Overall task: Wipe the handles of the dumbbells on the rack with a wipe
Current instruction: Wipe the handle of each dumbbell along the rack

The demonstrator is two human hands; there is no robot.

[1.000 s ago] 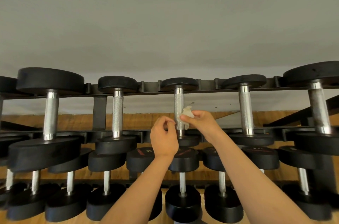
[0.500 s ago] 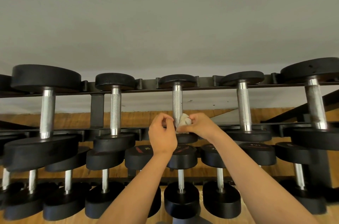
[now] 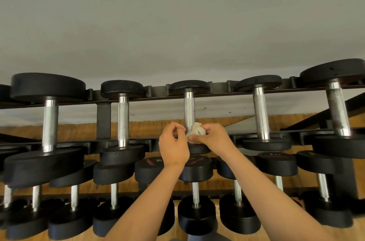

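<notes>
A black rack (image 3: 217,90) carries rows of black dumbbells with knurled steel handles. My right hand (image 3: 214,138) pinches a crumpled white wipe (image 3: 195,131) against the bottom of the middle top-row dumbbell's handle (image 3: 189,110), just above its near head. My left hand (image 3: 172,147) is close on the left of that handle, fingers curled; whether it touches the wipe or the handle is hidden by its back.
Neighbouring top-row handles stand left (image 3: 123,118) and right (image 3: 261,114) of the middle one, with bigger dumbbells (image 3: 49,122) at the ends. A lower row of dumbbells (image 3: 195,193) sits under my forearms. Grey wall behind, wooden floor (image 3: 150,128) below.
Both hands and the wipe have slid down the middle handle from its middle to its lower end. My left hand has closed in beside the wipe.
</notes>
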